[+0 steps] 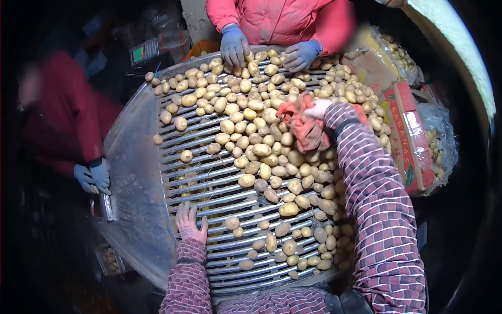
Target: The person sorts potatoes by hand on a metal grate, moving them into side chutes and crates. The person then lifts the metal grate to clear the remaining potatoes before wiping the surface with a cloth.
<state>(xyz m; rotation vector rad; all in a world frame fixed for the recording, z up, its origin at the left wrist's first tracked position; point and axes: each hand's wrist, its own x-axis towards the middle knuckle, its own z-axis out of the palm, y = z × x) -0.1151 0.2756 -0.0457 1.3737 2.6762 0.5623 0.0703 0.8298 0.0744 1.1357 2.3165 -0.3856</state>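
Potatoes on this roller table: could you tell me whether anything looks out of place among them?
One thing stands out: a red cloth-like bundle lies on the potatoes under the right hand. The left hand rests flat on the bare rollers. A few potatoes sit off the rollers on the metal rim.

Red rag (306, 125) bunched up on the far-right potatoes (261, 152), pale yellow ones piled across the roller bars (209, 183).
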